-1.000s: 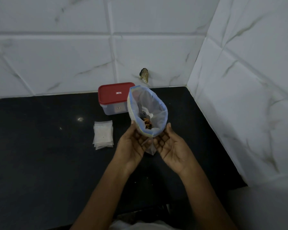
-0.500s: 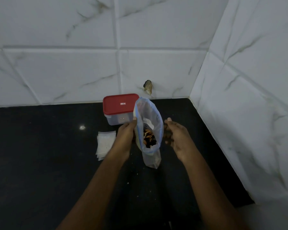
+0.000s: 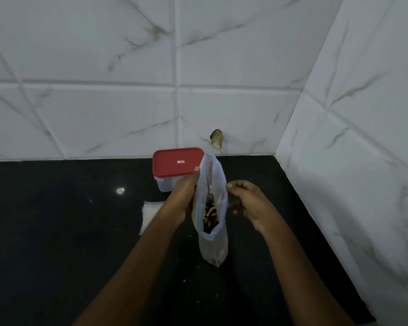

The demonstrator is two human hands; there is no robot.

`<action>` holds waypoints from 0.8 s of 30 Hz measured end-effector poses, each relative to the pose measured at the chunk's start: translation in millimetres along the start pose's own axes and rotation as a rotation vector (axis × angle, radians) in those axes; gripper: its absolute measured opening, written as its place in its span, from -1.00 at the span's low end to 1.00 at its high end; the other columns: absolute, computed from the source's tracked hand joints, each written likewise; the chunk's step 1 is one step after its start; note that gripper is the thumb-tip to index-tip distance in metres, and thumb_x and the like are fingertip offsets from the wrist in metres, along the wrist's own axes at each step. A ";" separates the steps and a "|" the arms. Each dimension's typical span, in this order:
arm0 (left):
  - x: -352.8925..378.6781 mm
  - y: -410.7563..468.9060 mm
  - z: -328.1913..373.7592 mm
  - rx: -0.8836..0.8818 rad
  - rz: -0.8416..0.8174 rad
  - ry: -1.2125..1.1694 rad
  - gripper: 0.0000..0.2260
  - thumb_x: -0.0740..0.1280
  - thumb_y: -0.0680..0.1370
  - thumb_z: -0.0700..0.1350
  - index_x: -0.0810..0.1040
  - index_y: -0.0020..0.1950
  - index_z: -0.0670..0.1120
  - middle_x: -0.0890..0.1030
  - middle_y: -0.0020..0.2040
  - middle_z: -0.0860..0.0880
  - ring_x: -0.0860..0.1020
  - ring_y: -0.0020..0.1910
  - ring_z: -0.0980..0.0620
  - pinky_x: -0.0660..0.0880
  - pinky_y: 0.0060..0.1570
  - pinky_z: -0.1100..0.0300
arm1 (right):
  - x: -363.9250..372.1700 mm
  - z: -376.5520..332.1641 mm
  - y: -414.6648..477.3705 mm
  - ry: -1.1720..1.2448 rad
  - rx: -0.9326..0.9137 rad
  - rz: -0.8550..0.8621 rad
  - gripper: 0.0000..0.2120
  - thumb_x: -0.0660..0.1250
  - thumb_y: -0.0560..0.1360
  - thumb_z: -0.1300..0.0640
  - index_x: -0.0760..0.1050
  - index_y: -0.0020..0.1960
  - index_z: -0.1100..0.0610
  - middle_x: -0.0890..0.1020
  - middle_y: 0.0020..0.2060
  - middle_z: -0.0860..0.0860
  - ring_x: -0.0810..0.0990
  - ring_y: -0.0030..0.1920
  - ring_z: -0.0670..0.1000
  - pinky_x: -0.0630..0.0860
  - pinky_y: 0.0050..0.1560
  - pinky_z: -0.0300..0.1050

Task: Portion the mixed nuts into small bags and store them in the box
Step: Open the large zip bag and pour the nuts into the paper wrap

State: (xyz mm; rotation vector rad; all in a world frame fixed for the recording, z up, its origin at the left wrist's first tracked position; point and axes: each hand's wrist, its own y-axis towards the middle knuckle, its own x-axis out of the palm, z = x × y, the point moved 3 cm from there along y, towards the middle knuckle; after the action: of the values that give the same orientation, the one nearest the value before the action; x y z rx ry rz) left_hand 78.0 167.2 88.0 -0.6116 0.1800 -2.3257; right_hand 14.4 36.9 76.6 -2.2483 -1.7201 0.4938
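Nut bag (image 3: 213, 243): upright, mouth open for reaching the nuts (image 3: 210, 217).
Left hand (image 3: 185, 196): I grip its rim, steadying it.
Right hand (image 3: 247, 203): curled beside the bag; contents, I cannot tell.
Box (image 3: 178, 162): lidded, behind.
Small bags (image 3: 149, 215): stacked on my worktop (image 3: 57, 231), ready.

You are working in dim, bluish-grey light. The black counter (image 3: 57, 255) swallows most detail, with one small glint (image 3: 120, 190) near its back edge. The white wall tiles (image 3: 104, 114) look evenly lit, and their grout lines bow toward the frame's edges.
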 end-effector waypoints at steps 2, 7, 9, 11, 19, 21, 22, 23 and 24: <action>-12.8 -2.5 5.2 0.043 0.338 0.160 -0.73 0.32 0.60 0.04 0.47 0.23 -0.05 0.59 0.05 -0.03 0.57 0.01 0.03 0.53 -0.03 0.10 | 0.7 -12.8 4.0 -0.109 -0.038 0.086 -0.79 0.28 0.60 -0.04 0.48 0.18 0.03 0.62 0.05 0.04 0.64 -0.03 0.05 0.53 -0.18 -0.13; -34.6 1.4 13.6 0.096 0.530 0.065 -0.71 0.34 0.58 -0.17 0.47 0.30 -0.10 0.58 0.08 -0.09 0.56 0.08 -0.06 0.54 0.02 0.05 | 9.6 -38.1 22.3 -0.228 -0.221 0.113 -0.77 0.36 0.56 0.00 0.45 0.15 0.05 0.58 0.02 -0.01 0.58 0.02 -0.04 0.49 -0.20 -0.18; -29.3 3.3 19.5 0.008 0.418 -0.012 -0.85 0.25 0.62 -0.24 0.54 0.16 -0.11 0.60 0.01 -0.11 0.57 0.00 -0.05 0.55 -0.05 0.06 | 8.6 -41.6 28.6 -0.200 -0.190 0.060 -0.89 0.36 0.55 0.15 0.50 0.07 0.05 0.62 0.03 0.05 0.60 0.04 0.00 0.54 -0.15 -0.14; -29.8 2.2 17.0 -0.024 0.315 -0.089 -0.79 0.16 0.64 -0.26 0.58 0.10 -0.11 0.62 -0.03 -0.12 0.58 -0.05 -0.06 0.56 -0.09 0.06 | 3.2 -40.3 36.5 -0.060 -0.127 0.004 -0.84 0.35 0.53 0.28 0.56 0.08 0.11 0.66 0.05 0.13 0.63 0.07 0.07 0.60 0.02 -0.03; -41.5 17.0 22.9 0.197 0.552 0.932 -0.77 0.29 0.61 0.02 0.47 0.19 -0.07 0.52 -0.08 0.04 0.49 -0.14 0.14 0.39 -0.25 0.24 | 5.4 -34.9 43.6 -0.298 -0.200 0.071 -0.71 0.37 0.54 -0.06 0.50 0.12 0.12 0.63 0.00 0.07 0.61 -0.01 0.02 0.53 -0.16 -0.12; -48.1 23.1 24.7 0.247 0.646 1.198 -0.85 0.24 0.63 -0.03 0.50 0.11 -0.06 0.52 -0.04 -0.01 0.48 -0.16 0.09 0.39 -0.20 0.21 | 6.8 -38.8 45.7 -0.568 -0.316 0.151 -0.73 0.40 0.52 -0.06 0.46 0.07 0.10 0.59 -0.07 0.02 0.58 -0.08 -0.02 0.51 -0.15 -0.13; -50.8 24.5 24.2 0.255 0.659 1.262 -0.86 0.22 0.64 -0.04 0.51 0.09 -0.07 0.50 0.01 -0.03 0.48 -0.14 0.06 0.41 -0.16 0.19 | 6.7 -40.7 46.3 -0.721 -0.354 0.193 -0.76 0.39 0.52 -0.04 0.46 0.05 0.08 0.57 -0.06 0.00 0.55 -0.09 -0.04 0.50 -0.12 -0.14; -53.1 25.2 23.4 0.266 0.656 1.303 -0.85 0.22 0.64 -0.06 0.52 0.09 -0.08 0.45 0.03 -0.02 0.47 -0.13 0.04 0.41 -0.13 0.17 | 5.6 -42.4 47.1 -0.829 -0.380 0.229 -0.79 0.38 0.53 -0.02 0.47 0.06 0.07 0.56 -0.03 0.01 0.54 -0.10 -0.05 0.47 -0.10 -0.15; -54.3 24.4 24.0 0.281 0.647 1.340 -0.85 0.24 0.64 -0.07 0.54 0.09 -0.10 0.42 0.02 -0.02 0.46 -0.13 0.05 0.39 -0.13 0.18 | 4.0 -43.6 47.5 -0.873 -0.393 0.251 -0.82 0.37 0.55 0.01 0.48 0.08 0.06 0.56 0.00 0.02 0.53 -0.09 -0.06 0.45 -0.10 -0.17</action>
State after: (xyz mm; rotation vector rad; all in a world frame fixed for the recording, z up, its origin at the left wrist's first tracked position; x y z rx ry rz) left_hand 138.7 187.0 81.4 1.0619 0.5345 -1.6908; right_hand 75.3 28.2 96.3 -2.7767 -2.0279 1.4871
